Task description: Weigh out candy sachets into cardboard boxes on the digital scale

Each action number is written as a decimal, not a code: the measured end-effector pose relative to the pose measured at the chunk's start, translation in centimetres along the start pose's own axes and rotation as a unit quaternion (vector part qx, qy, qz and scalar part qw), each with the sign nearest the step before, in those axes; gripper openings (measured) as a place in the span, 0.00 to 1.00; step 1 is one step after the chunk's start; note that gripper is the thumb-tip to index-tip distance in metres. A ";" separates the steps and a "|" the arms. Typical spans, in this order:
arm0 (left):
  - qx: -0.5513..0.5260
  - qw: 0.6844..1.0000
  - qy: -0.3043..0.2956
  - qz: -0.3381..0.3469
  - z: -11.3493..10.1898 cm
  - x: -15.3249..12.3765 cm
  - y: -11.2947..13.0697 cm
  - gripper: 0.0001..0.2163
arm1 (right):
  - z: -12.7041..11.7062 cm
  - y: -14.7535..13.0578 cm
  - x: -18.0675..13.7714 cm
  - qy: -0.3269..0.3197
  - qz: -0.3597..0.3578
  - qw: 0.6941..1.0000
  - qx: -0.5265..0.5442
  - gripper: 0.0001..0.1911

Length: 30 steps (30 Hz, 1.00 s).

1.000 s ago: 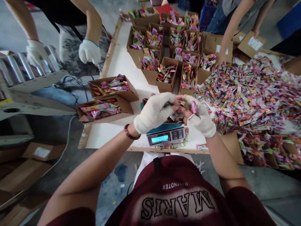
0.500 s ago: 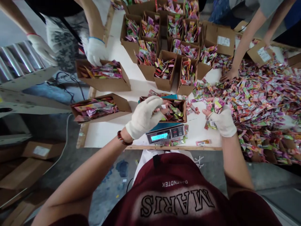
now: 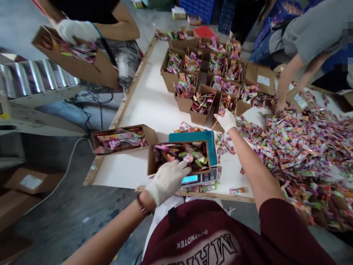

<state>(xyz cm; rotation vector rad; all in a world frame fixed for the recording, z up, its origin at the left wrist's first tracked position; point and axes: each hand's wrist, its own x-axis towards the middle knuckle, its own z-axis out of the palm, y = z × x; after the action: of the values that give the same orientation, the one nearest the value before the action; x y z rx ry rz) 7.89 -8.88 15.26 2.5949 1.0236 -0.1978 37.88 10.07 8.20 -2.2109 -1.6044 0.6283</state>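
1. My left hand [image 3: 168, 180] lay over the near rim of a box [image 3: 150, 162], its gloved fingers slightly curled and a little apart, the tips among the packets [image 3: 194, 154]. My thumb was hidden, so I could not tell whether I had the wall clamped.
2. My right hand [image 3: 227, 120] reached forward to the near end of another filled box [image 3: 218, 126]. My thumb stood apart from the bent fingers; I could not tell whether they gripped the rim.
3. The box under my left hand sat partly over the scale [image 3: 212, 141], overhanging it on the left, and leaving a teal strip bare behind and to the right.
4. To the left, a narrow gap of white table [image 3: 149, 92] separated that box from a filled carton [image 3: 151, 135]. Beyond the carton, the white top lay open up to the wooden edge [image 3: 132, 81].
5. Room was tighter on the right: loose packets lay beside the scale, and the heap [image 3: 303, 136] spread past my forearm.
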 end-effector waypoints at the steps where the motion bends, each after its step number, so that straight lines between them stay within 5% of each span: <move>1: -0.010 1.000 0.000 -0.021 -0.2 -2.2 -1.0 0.17 | 0.8 -0.3 1.1 -0.007 0.015 0.999 -0.036 0.19; 6: -0.068 0.987 -0.026 -0.145 0.2 -12.9 -5.8 0.19 | 2.9 0.5 4.2 -0.052 0.089 0.979 -0.176 0.26; 10: -0.061 0.969 -0.069 -0.228 3.6 -15.7 -9.8 0.21 | 1.9 1.6 4.5 -0.079 0.063 0.977 -0.188 0.15; 16: -0.042 0.959 -0.081 -0.269 9.5 -11.7 -16.9 0.19 | -5.2 2.6 -1.4 -0.039 -0.032 0.973 -0.226 0.11; 21: -0.029 0.963 -0.018 -0.266 8.7 -8.3 -20.9 0.16 | -11.6 0.7 -10.5 -0.074 -0.192 0.941 -0.267 0.08; 24: -0.013 0.965 -0.014 -0.262 6.2 -6.2 -22.2 0.15 | -10.7 -1.4 -14.2 -0.177 -0.291 0.906 -0.253 0.07; 27: 0.002 0.962 -0.027 -0.270 3.9 -4.4 -21.9 0.15 | -6.6 -3.4 -15.8 -0.274 -0.351 0.847 -0.289 0.18; 30: 0.022 0.957 -0.039 -0.286 2.3 -3.5 -19.8 0.17 | -3.2 -5.0 -16.4 -0.328 -0.375 0.793 -0.350 0.18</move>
<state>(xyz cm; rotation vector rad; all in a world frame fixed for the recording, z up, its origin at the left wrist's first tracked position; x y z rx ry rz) -8.18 1.56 8.81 2.2347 1.7299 -0.4616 31.17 -4.07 15.98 -1.4656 -3.2581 0.6329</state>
